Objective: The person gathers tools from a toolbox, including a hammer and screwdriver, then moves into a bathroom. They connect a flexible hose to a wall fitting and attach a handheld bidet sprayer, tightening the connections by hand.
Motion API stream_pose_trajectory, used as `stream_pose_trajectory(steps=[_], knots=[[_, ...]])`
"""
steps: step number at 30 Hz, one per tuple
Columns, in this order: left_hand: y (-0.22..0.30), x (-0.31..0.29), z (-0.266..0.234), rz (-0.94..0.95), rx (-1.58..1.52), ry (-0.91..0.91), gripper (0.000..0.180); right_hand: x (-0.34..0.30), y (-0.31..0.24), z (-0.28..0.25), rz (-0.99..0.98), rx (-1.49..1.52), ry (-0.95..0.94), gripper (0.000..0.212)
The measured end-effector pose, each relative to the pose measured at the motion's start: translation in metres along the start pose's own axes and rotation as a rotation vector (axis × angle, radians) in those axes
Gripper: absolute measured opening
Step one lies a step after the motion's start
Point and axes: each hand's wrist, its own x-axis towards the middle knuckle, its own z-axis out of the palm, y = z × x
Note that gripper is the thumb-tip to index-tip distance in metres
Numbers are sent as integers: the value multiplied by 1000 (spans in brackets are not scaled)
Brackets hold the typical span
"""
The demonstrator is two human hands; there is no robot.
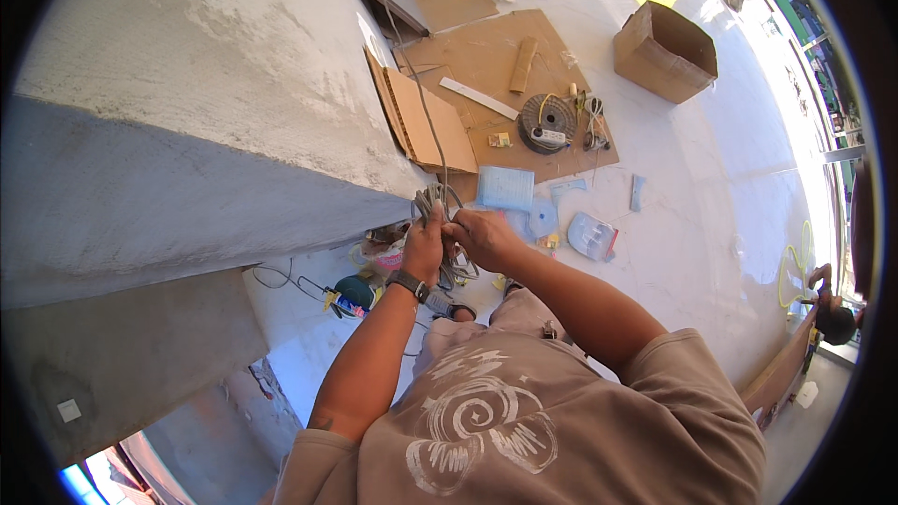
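A bundle of grey cable (432,197) is gathered in front of my body, its loops showing above and below my hands. My left hand (425,248), with a dark watch at the wrist, is closed round the bundle. Close beside it, my right hand (486,238) has its fingers bent and closed at the cable, partly hiding it. From the bundle a single strand of cable (427,108) runs up and away along the wall side, past a folded cardboard piece (432,122).
Beyond my hands a flat cardboard sheet (561,65) bears a cable reel (546,122) with a power strip (548,137). An open cardboard box (659,65) stands at the far right. Pale blue plastic packages (505,189) lie nearer. A plastered wall (187,187) borders my left.
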Motion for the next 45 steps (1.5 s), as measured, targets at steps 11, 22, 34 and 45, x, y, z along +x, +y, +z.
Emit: stream_pose_trajectory(steps=[11,22,34,45], knots=[[-20,-1,15,370,653,300,61,-9,12,25,683,620,110,43],[-23,23,-4,-19,216,118,56,-31,26,1,-337,-444,309,29],[8,15,7,-160,-28,12,44,-10,28,-9,-536,-447,242,29],[-6,17,16,-33,-81,84,49,-2,28,19,64,-246,322,29]])
